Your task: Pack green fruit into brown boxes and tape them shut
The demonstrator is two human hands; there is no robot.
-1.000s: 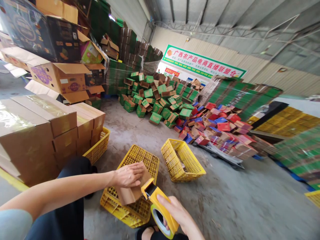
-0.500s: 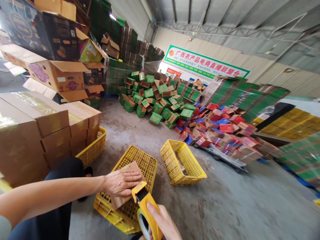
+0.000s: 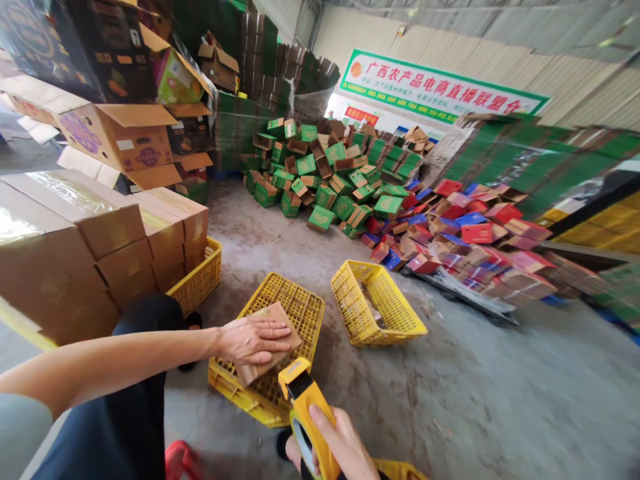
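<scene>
My left hand (image 3: 257,339) lies flat with its fingers stretched out on top of a small brown cardboard box (image 3: 286,327). Under that box is an upturned yellow plastic crate (image 3: 305,303), its perforated base facing up. In my right hand (image 3: 337,437) is a yellow tape dispenser (image 3: 315,413), my fingers wrapped round its body. A roll of tape shows at the dispenser's lower left side. The dispenser's head is near the box's lower right corner, with a gap between them.
Another yellow crate (image 3: 377,300) stands open on the floor (image 3: 475,373) to the right. At the left, brown cartons (image 3: 120,233) are stacked in a yellow crate (image 3: 207,273). Green boxes (image 3: 320,217) and red and blue boxes (image 3: 475,233) lie heaped farther back. Something red (image 3: 181,460) shows by my leg.
The camera view has shifted, so the scene sits differently in the picture. The tape dispenser has come off the box's edge and is now a little apart. My left hand stays on the box.
</scene>
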